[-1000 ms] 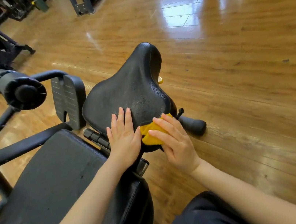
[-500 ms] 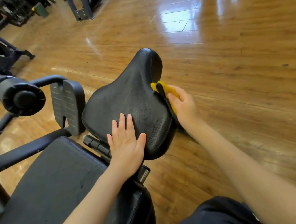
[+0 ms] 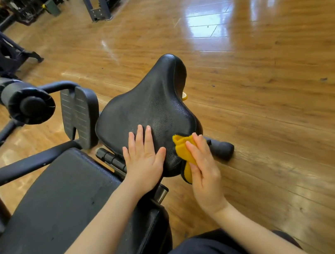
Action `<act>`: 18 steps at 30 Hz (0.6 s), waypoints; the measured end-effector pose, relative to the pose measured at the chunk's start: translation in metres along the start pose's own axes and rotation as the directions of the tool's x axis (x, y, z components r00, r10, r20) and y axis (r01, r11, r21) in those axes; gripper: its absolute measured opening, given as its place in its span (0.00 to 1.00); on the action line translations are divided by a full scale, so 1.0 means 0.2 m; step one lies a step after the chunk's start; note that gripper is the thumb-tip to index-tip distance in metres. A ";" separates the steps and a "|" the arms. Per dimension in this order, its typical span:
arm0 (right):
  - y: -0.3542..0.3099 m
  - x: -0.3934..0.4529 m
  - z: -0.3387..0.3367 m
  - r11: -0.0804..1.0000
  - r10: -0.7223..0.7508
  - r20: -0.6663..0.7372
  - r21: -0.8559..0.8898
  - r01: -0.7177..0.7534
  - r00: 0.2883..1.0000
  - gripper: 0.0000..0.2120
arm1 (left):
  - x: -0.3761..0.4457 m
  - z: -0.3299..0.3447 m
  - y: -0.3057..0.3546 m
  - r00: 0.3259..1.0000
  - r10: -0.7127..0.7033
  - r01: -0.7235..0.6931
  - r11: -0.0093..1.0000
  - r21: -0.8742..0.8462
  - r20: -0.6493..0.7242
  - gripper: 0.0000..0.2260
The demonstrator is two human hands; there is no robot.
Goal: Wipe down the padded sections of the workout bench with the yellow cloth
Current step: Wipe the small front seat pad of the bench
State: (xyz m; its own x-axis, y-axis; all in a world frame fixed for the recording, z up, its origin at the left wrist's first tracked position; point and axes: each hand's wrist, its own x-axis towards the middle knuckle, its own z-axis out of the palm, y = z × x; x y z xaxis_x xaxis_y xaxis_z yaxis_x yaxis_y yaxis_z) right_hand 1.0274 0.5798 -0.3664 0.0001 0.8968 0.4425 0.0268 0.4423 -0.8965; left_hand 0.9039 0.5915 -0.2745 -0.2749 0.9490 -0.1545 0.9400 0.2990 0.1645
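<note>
— Where are the hands now, relative to the saddle-shaped seat pad [image 3: 148,108]?

— I see my left hand [image 3: 144,158] lying flat on the near, wide end of that pad, with the fingers straight and a little spread; it holds nothing. My right hand [image 3: 205,173] is at the near right edge of the same pad. Its fingers are nearly straight and press the yellow cloth [image 3: 183,150] against the side of the pad.

— And the cloth itself?

— It is folded under the right fingers. One corner stands up on the pad edge and one end hangs down below the pad.

— What else is around the seat pad?

— The long flat back pad [image 3: 50,209] is nearer to me, on the left. A black handle grip [image 3: 222,150] sticks out just right of the pad, behind my right hand. A foam roller [image 3: 26,102] is to the left of the pad, over the wooden floor [image 3: 276,88].
</note>
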 end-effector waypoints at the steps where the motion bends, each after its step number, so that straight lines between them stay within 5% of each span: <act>1: 0.00 -0.01 0.00 0.999 -0.035 0.020 -0.024 0.035 0.999 0.17 | 0.00 0.00 0.00 1.000 0.004 -0.004 1.000 -0.007 -0.001 0.28; 4: 0.02 0.00 -0.01 0.994 -0.078 0.052 -0.073 0.082 0.996 0.17 | -0.01 0.00 0.00 1.000 0.011 -0.011 0.999 -0.032 -0.012 0.27; 9: -0.05 0.26 -0.02 0.971 0.239 -0.101 0.043 -0.236 0.966 0.18 | -0.03 -0.02 0.03 0.999 -0.008 0.006 0.999 -0.052 -0.043 0.27; 12: -0.06 0.48 -0.03 0.923 0.383 -0.065 0.055 -0.380 0.921 0.17 | 0.06 -0.02 0.09 0.990 -0.026 0.022 0.999 -0.029 -0.138 0.28; 15: -0.01 0.62 -0.07 0.878 0.466 0.046 0.098 -0.468 0.884 0.17 | 0.15 0.00 0.12 0.969 -0.011 0.012 1.000 0.002 -0.246 0.32; 18: 0.06 0.79 -0.12 0.868 0.476 -0.014 0.166 -0.468 0.879 0.16 | 0.16 0.03 0.10 0.959 0.005 0.003 1.000 0.029 -0.283 0.37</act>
State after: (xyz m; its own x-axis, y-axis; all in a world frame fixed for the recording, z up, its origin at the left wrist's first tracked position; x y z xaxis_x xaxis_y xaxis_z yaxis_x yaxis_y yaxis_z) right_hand 1.0520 0.7260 -0.3072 0.0269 0.9989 -0.0376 -0.1426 -0.0334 -0.9892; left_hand 0.9149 0.6281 -0.2812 -0.3163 0.9399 0.1284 0.9445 0.2992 0.1359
